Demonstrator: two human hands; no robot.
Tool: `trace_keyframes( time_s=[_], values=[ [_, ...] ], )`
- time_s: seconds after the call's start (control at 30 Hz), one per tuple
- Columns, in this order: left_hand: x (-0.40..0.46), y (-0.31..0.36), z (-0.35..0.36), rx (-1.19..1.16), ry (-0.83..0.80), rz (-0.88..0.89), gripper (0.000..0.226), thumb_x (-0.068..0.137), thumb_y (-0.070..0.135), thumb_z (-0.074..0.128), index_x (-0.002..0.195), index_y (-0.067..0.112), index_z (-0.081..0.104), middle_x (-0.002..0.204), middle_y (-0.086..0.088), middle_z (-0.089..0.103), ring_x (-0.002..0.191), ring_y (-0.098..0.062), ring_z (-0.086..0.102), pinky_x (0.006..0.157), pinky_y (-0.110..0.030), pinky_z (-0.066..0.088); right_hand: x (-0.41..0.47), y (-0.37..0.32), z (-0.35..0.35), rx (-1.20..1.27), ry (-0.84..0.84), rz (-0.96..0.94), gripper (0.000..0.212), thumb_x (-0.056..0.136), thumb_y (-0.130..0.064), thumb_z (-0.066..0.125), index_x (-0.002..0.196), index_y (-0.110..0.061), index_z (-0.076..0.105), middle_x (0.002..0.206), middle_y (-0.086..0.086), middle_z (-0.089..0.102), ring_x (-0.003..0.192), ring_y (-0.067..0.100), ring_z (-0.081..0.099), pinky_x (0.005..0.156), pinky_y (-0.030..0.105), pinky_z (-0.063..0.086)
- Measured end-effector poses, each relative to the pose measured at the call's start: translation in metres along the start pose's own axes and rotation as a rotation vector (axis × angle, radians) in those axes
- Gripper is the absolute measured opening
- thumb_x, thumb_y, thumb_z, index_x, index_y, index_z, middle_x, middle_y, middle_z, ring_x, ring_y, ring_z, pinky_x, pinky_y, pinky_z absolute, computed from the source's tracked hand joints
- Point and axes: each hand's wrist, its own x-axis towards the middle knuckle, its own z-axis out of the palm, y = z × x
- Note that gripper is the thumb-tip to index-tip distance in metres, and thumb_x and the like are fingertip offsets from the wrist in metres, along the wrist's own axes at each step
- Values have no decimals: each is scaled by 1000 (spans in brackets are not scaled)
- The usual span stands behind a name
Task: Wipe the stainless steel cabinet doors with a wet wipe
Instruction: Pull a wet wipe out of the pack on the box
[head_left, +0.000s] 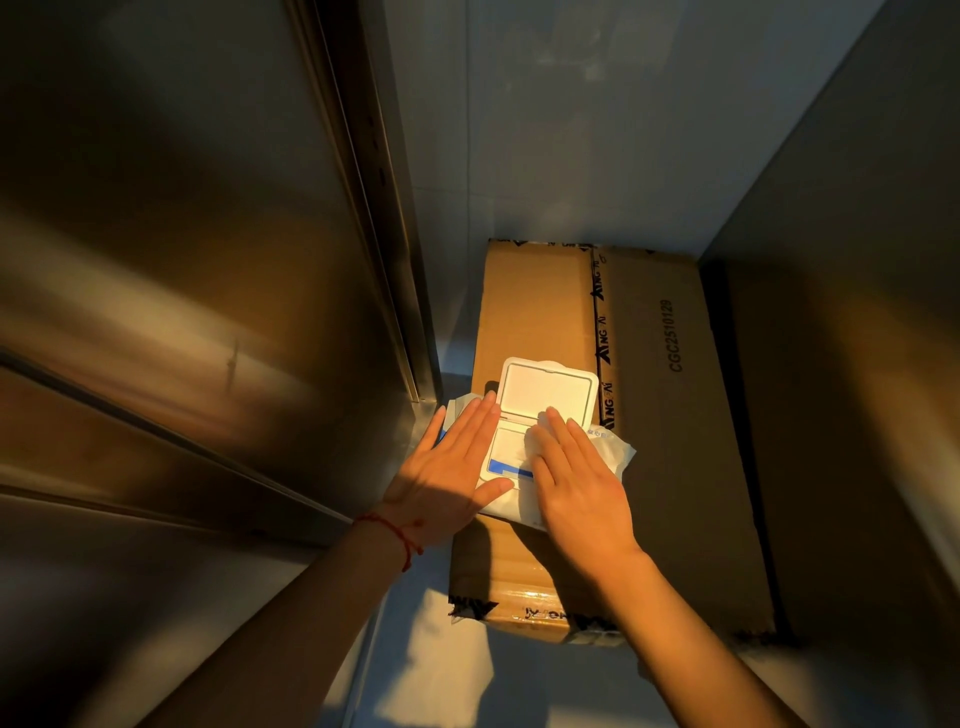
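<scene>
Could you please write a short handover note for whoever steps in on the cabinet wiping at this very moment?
Left hand: flat on the wet wipe pack, steadying it.
Right hand: fingers at the pack's opening; whether a wipe is gripped cannot be told.
The pack lies on the cardboard box, its lid flipped open.
Done: pack opened.
Left: pull out a wipe and wipe the stainless steel cabinet doors on the left.
</scene>
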Motion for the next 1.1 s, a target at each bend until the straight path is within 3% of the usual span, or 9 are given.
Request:
trace_keyframes(
  time_s=[0.23,0.43,0.8,1.1],
  values=[
    [0,0,-1,-7,-27,4,64,100,50,21,135,-3,32,134,-22,50,123,-34,51,95,-58,43,-6,-2,-3,6,47,-30,74,33,-20,97,99,2,72,110,21,68,103,36,65,88,46,37],
    [-1,2,-2,-20,-43,-17,65,100,50,19,135,-3,32,135,-21,50,123,-33,51,95,-57,43,-10,-3,-2,6,78,-72,64,34,-17,97,90,2,73,104,21,69,101,37,66,86,50,44],
    [-2,1,1,-31,-73,-27,66,100,52,18,135,-2,32,134,-20,51,123,-32,51,95,-57,43,-17,-7,-1,-53,173,-107,51,41,-17,95,85,0,75,95,18,72,96,34,68,90,47,36],
    [-3,1,4,-19,2,3,64,100,50,21,134,-3,33,133,-22,52,122,-33,51,95,-56,44,-28,-7,6,-81,162,-61,51,46,-20,94,89,-2,74,100,19,71,99,34,68,86,52,48]
  ],
)
